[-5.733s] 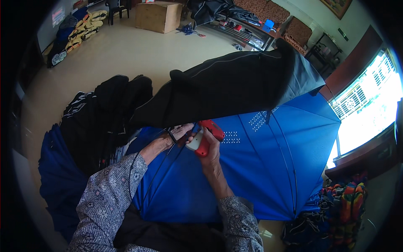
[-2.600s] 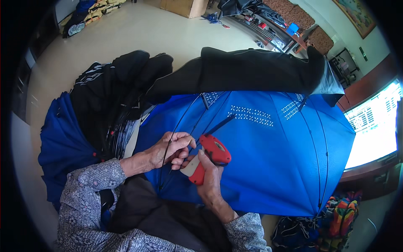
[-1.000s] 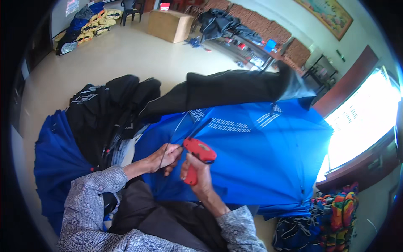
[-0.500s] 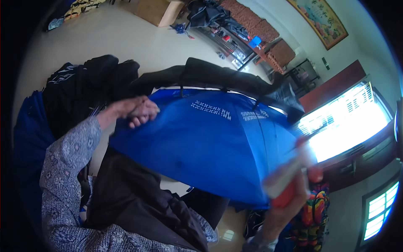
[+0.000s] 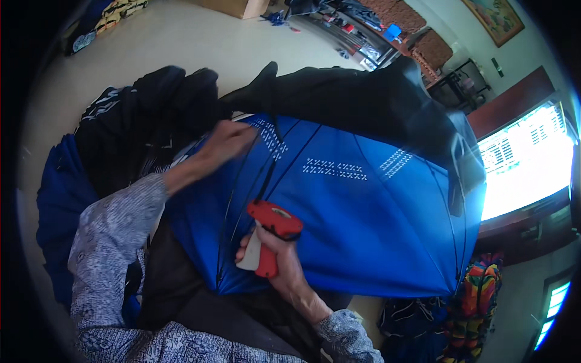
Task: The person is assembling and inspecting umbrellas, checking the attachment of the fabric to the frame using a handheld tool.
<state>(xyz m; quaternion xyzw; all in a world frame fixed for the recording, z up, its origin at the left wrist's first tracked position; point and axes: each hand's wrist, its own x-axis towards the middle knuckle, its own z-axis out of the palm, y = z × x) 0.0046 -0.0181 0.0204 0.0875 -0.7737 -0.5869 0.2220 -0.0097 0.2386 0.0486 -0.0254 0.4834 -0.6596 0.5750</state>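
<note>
A blue umbrella canopy [image 5: 357, 224] with thin black ribs and white printed marks spreads across my lap. My left hand [image 5: 233, 142] is closed at the far left part of the canopy, beside a black strap [image 5: 265, 181]; what its fingers pinch is hidden. My right hand [image 5: 287, 266] grips a red tagging gun [image 5: 272, 219] with a white trigger, held over the canopy's near left part. The tool's front end points away, close to the strap's lower end. Black fabric [image 5: 345, 91] lies along the canopy's far edge.
Black and blue cloth [image 5: 127, 115] is heaped at my left. A rainbow-coloured bundle [image 5: 481, 290] and dark folded pieces [image 5: 414, 320] are at the lower right. A cardboard box [image 5: 239, 7] stands on the far floor. At the right is a bright window [image 5: 523, 163].
My right hand has swung left with the tagging gun, from the canopy's right side to its left part. The left hand has shifted right along the canopy. The canopy has turned and shows its ribs.
</note>
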